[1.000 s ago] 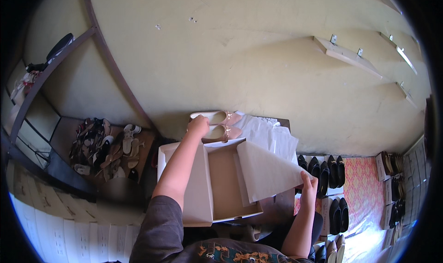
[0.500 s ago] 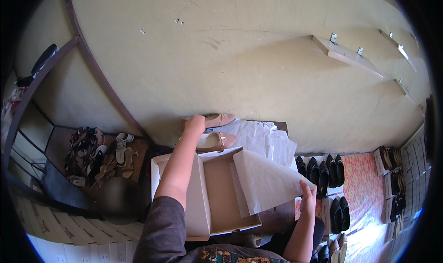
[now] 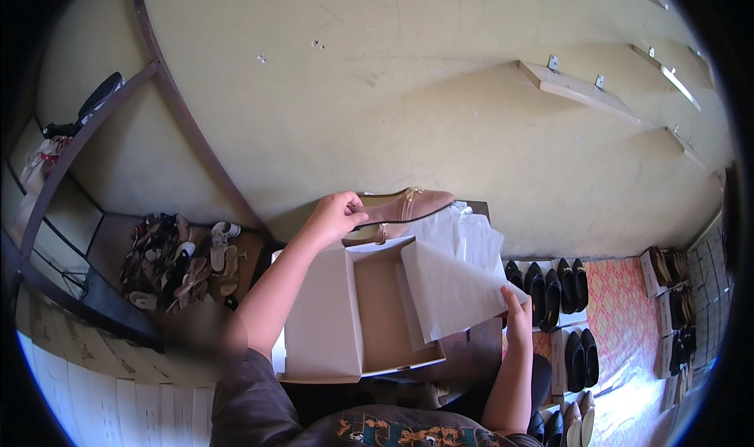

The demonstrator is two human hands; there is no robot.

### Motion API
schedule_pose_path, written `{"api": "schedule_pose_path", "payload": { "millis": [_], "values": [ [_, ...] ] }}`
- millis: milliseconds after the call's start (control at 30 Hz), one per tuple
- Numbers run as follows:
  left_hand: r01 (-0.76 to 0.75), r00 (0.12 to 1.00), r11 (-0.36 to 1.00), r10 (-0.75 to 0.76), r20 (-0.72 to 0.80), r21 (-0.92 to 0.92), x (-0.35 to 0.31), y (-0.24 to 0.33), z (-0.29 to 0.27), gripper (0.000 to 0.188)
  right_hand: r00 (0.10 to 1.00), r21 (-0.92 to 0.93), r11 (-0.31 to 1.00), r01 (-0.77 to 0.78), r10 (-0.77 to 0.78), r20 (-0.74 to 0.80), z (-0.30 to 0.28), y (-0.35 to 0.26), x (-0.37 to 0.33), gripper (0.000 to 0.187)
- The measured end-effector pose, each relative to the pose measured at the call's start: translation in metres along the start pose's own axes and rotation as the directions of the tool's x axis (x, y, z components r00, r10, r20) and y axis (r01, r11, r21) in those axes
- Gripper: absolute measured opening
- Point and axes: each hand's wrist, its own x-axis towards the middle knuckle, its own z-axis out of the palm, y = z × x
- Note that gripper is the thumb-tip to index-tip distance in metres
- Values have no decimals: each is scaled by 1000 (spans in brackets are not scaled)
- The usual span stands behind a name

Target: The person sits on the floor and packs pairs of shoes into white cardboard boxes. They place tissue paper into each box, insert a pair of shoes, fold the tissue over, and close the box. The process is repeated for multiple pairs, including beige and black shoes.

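My left hand (image 3: pixel 339 215) grips the heel end of a pink flat shoe (image 3: pixel 428 204), which has a gold-toned trim and points right, raised off the table by the wall. Partly hidden below it lies the matching shoe (image 3: pixel 385 232). My right hand (image 3: pixel 514 299) pinches the corner of a sheet of white tissue paper (image 3: pixel 452 298), holding it up over the right side of a shoe box (image 3: pixel 318 313). The box is open, with its lid folded to the left and its bottom bare. More white tissue sheets (image 3: pixel 463 231) lie behind the box.
Black flat shoes (image 3: pixel 577 361) stand on white boxes at the right, beside a red patterned floor covering (image 3: pixel 616 298). Loose sandals (image 3: pixel 188 266) are heaped at the left behind a metal frame (image 3: pixel 188 125). Small shelves (image 3: pixel 581 94) stick out from the wall.
My left hand has lifted one pink shoe and brought it right, nearer to me. The tissue sheet in my right hand has shifted slightly.
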Motion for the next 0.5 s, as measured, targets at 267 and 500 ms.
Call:
{"api": "schedule_pose_path", "payload": {
  "millis": [267,500],
  "values": [
    [-175,983,818,115,142,548,-84,40,6,24,999,-62,998,22,-25,-46,-4,13,3,45],
    [-145,967,893,37,252,427,-118,30,42,26,998,-91,994,56,-54,32,-3,12,-2,41]
  ]
}}
